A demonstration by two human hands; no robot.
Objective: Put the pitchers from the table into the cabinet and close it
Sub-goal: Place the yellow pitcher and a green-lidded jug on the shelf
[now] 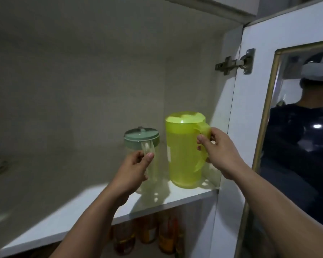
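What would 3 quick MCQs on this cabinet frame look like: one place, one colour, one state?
1. Where does the yellow-green pitcher stand?
A. on the cabinet shelf
B. on a table
C. on the floor

2. What colour is the clear pitcher's lid?
A. red
B. pale green
C. black

3. What state is the cabinet door in?
A. shut
B. removed
C. open

Answers:
1 A, its base rests on the white shelf, right hand on its handle.
2 B, the lid is pale green above the left hand.
3 C, the door hangs swung out on its hinge.
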